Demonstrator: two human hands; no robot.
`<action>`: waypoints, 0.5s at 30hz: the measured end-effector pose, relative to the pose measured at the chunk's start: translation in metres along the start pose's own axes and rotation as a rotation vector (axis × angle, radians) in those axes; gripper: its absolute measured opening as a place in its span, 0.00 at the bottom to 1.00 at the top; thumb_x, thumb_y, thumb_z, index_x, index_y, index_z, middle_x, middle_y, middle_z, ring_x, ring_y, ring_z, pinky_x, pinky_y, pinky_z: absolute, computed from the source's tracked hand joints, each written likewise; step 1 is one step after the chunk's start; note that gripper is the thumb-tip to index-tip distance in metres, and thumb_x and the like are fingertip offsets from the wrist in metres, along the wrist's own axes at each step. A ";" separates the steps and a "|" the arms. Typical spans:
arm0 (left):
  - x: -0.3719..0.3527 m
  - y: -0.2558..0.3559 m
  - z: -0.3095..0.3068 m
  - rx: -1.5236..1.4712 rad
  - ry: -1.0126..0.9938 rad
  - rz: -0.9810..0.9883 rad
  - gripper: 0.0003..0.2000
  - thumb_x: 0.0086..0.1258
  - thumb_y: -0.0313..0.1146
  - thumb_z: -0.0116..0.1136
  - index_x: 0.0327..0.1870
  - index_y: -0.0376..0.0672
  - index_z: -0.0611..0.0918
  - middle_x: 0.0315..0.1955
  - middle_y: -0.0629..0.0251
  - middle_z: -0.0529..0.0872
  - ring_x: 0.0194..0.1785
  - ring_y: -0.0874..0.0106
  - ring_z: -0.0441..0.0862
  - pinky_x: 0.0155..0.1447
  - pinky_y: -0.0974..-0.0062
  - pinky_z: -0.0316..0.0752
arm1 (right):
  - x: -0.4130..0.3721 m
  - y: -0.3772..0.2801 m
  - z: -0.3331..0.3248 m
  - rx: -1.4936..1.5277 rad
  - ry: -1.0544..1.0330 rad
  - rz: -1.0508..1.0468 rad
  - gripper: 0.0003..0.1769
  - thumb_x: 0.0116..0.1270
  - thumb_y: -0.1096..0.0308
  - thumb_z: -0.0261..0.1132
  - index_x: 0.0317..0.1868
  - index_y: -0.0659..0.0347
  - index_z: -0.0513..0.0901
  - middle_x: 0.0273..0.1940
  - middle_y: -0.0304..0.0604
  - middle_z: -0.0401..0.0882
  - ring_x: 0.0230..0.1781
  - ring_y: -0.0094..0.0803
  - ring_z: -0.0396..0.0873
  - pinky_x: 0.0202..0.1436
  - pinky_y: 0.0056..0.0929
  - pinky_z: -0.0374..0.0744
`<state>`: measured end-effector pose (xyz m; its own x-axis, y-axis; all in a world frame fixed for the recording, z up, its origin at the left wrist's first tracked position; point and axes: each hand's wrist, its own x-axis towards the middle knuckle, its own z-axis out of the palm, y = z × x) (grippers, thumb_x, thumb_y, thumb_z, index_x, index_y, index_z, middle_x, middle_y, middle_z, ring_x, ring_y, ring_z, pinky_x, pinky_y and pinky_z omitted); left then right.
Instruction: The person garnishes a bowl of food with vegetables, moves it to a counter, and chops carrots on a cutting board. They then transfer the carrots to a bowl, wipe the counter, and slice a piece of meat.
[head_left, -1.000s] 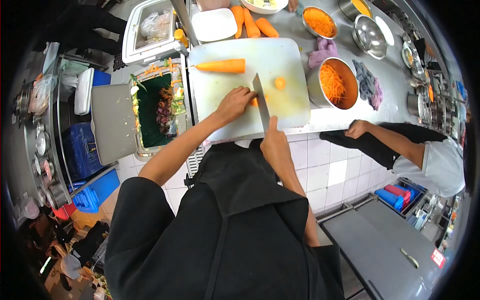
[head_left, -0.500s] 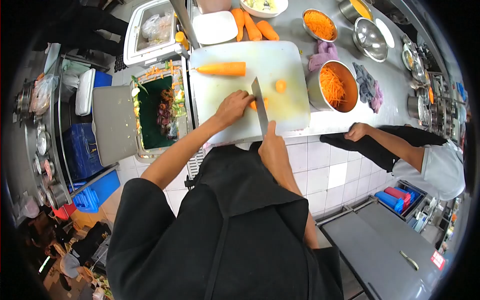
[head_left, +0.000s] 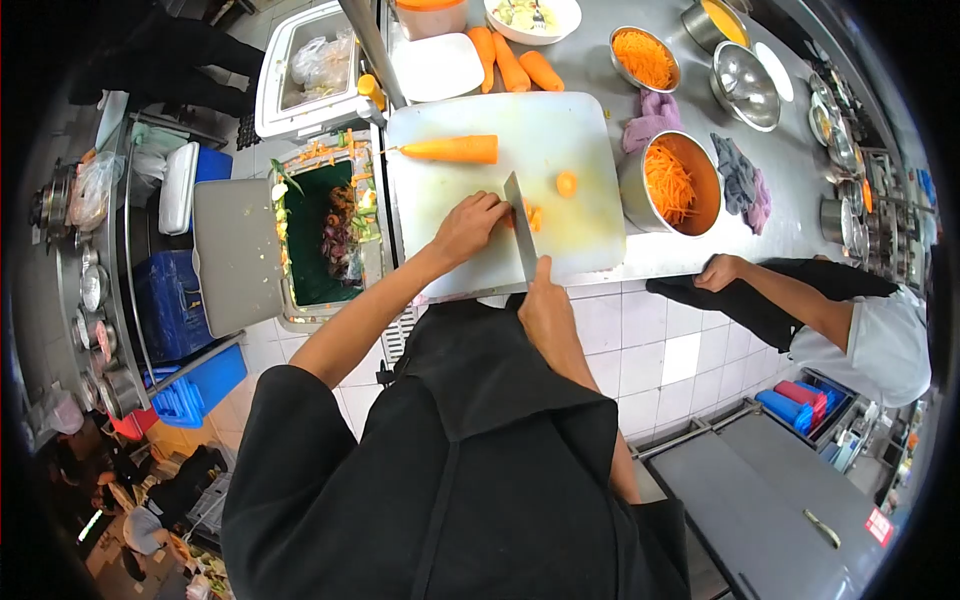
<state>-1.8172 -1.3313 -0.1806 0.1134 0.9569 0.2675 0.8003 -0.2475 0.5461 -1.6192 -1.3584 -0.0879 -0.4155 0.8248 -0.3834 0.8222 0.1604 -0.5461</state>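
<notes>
The fingers of the left hand are bent and kept narrow, and they hold a small carrot piece against the cutting board. The fingers of the right hand are closed around the handle of a knife. Its blade is standing just beside the left fingertips, pointing away from the body. Directly on the other side of the blade from these fingertips lie some cut carrot bits. A little farther to the right of them, one round carrot slice lies flat on the board. Ahead of the left fingers there is a big peeled carrot, lying sideways, with its thin end to the left.

To the right of both hands, beside the board, a metal pot stands on the counter with shredded carrot in it (the strips look rather long). Behind this pot is a purple cloth, and to its right a grey cloth. Well ahead of the fingers, past the far edge of the board, are three whole carrots next to a white tray. To the left of the fingers, lower than the counter, an open waste bin contains peelings.
</notes>
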 end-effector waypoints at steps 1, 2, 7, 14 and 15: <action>-0.004 0.004 0.001 -0.011 -0.019 -0.012 0.14 0.61 0.22 0.53 0.48 0.40 0.81 0.38 0.60 0.79 0.46 0.60 0.78 0.53 0.65 0.76 | 0.005 0.008 0.012 0.015 0.019 -0.031 0.18 0.64 0.82 0.54 0.53 0.72 0.60 0.25 0.73 0.77 0.30 0.70 0.78 0.33 0.62 0.74; -0.004 0.005 0.003 -0.016 -0.018 -0.014 0.14 0.61 0.22 0.53 0.48 0.40 0.81 0.38 0.60 0.79 0.46 0.60 0.78 0.53 0.65 0.76 | 0.007 0.004 0.010 0.024 0.040 -0.069 0.22 0.59 0.84 0.56 0.53 0.74 0.60 0.25 0.72 0.77 0.29 0.69 0.79 0.34 0.61 0.76; -0.007 0.004 0.003 -0.019 0.041 -0.027 0.12 0.60 0.20 0.54 0.45 0.40 0.81 0.39 0.59 0.80 0.47 0.58 0.78 0.54 0.63 0.76 | 0.010 0.002 0.008 -0.030 0.026 -0.076 0.22 0.59 0.84 0.56 0.53 0.73 0.60 0.25 0.71 0.77 0.29 0.71 0.78 0.35 0.62 0.75; -0.007 -0.002 0.001 -0.013 0.020 -0.006 0.14 0.60 0.21 0.53 0.49 0.38 0.80 0.39 0.59 0.79 0.47 0.59 0.78 0.55 0.64 0.75 | 0.001 -0.004 -0.003 0.028 -0.026 -0.012 0.16 0.67 0.80 0.52 0.52 0.71 0.59 0.27 0.75 0.76 0.32 0.74 0.76 0.37 0.64 0.72; -0.009 0.001 0.000 -0.006 0.010 -0.012 0.14 0.61 0.22 0.53 0.48 0.38 0.80 0.39 0.59 0.79 0.47 0.59 0.78 0.55 0.64 0.75 | 0.000 -0.003 0.000 0.027 -0.034 -0.004 0.16 0.67 0.80 0.52 0.52 0.71 0.59 0.27 0.75 0.76 0.32 0.74 0.76 0.37 0.64 0.72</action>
<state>-1.8180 -1.3404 -0.1825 0.0975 0.9582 0.2689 0.7979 -0.2367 0.5544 -1.6218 -1.3593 -0.0865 -0.4318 0.8053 -0.4062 0.8100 0.1482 -0.5674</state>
